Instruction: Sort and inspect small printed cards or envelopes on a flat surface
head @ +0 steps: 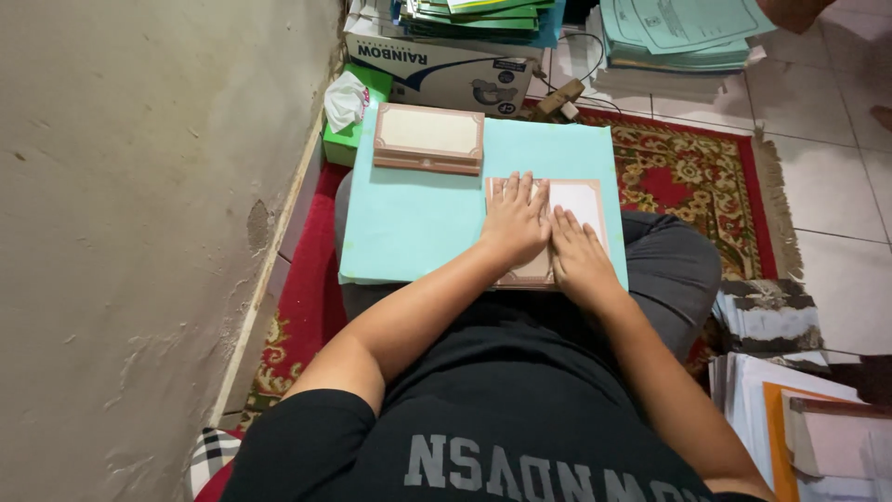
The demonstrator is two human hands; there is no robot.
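The left hand [514,223] is laid flat, fingers spread and unclenched, on a cream card with a brown ornamental border [569,218]. The right hand [578,251] is pressed flat beside it on the same card, palm down and grasping nothing. The two hands are set just beside each other. The card is placed on the right part of a pale turquoise board [418,218], which is rested across the lap of the seated person. A stack of like bordered cards [428,138] is set at the board's far left corner, well apart from the hands. Beyond the board, a green tissue box [351,116] and a white carton [446,70] are seen by the wall. A red patterned rug [692,177] is spread beneath, and paper piles [678,37] are stacked on the tiled floor.
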